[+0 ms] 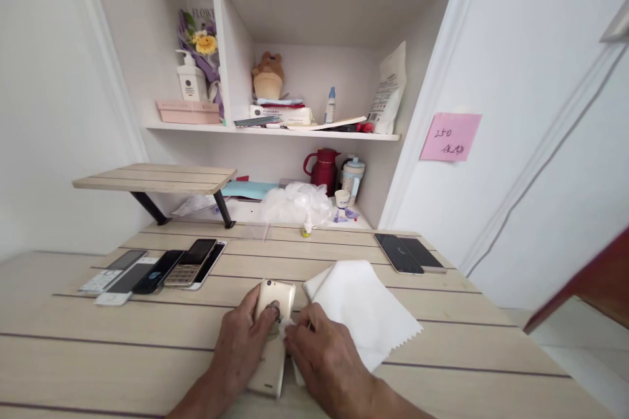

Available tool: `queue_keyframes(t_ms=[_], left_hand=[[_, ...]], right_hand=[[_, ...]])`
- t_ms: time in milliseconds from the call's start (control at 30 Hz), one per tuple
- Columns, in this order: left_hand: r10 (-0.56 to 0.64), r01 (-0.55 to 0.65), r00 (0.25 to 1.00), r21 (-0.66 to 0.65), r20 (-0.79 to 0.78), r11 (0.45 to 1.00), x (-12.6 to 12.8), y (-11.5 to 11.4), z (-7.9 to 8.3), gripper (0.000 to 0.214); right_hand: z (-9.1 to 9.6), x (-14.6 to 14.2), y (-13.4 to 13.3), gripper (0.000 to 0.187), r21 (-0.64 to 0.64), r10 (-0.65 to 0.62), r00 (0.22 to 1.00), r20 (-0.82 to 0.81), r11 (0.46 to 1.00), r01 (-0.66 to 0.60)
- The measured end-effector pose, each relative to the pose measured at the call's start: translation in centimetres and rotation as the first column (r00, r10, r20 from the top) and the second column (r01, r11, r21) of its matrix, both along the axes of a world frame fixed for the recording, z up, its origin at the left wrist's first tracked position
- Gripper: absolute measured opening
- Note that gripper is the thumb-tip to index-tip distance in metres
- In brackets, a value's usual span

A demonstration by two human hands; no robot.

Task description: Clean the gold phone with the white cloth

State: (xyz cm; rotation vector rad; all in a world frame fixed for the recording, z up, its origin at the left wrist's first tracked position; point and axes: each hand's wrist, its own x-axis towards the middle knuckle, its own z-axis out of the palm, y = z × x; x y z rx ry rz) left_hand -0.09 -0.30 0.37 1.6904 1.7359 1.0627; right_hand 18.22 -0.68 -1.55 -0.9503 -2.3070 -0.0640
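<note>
A: Head view: left hand (243, 340) clasps the gold phone (275, 294), flat on the table (98, 353). Right hand (327, 357) pinches the white cloth (363, 311) against it.
B: Tip?
A: Brace the phone, rub lightly.
B: Counts?
A: One cloth. Phone row (162, 270) on the left, six I think, overlapping. Two dark phones (405, 253) on the right.

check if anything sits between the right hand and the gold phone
Only the white cloth: the right hand presses a corner of it onto the gold phone, which the left hand holds. Nothing else visible.

Gold phone (276, 298), white cloth (366, 311), pale striped wood table (147, 347), pink note (450, 136)
</note>
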Motion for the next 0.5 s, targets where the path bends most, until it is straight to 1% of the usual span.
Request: queue_keyframes(t_ms=[67,167,233,300,400,500], left_hand=[[-0.010,0.010,1.000,-0.011,-0.008,1.000,0.0,0.1,-0.2,0.033],[0.004,-0.005,1.000,-0.019,-0.022,1.000,-0.2,0.3,-0.5,0.039],[0.009,-0.009,1.000,-0.020,-0.027,1.000,-0.2,0.4,-0.5,0.039],[0.011,-0.011,1.000,-0.019,-0.024,1.000,-0.2,0.5,-0.4,0.035],[0.013,-0.013,1.000,-0.014,-0.013,1.000,-0.1,0.4,-0.2,0.032],[0.020,-0.020,1.000,-0.018,-0.014,1.000,-0.1,0.3,-0.2,0.033]], right_hand=[[-0.1,-0.2,-0.1,0.012,0.021,0.026,1.000,-0.004,0.999,-0.026],[-0.7,-1.0,-0.4,0.011,0.097,0.061,0.992,0.106,0.993,-0.071],[-0.8,-1.3,-0.5,0.012,0.117,0.060,0.986,0.157,0.990,-0.079],[-0.4,-1.0,-0.4,0.009,0.072,0.059,0.990,0.128,0.995,-0.069],[0.6,-0.2,-0.3,0.015,-0.001,0.066,0.997,0.048,0.998,-0.066],[1.1,0.1,-0.4,0.016,-0.027,0.127,0.986,0.105,0.992,-0.125]])
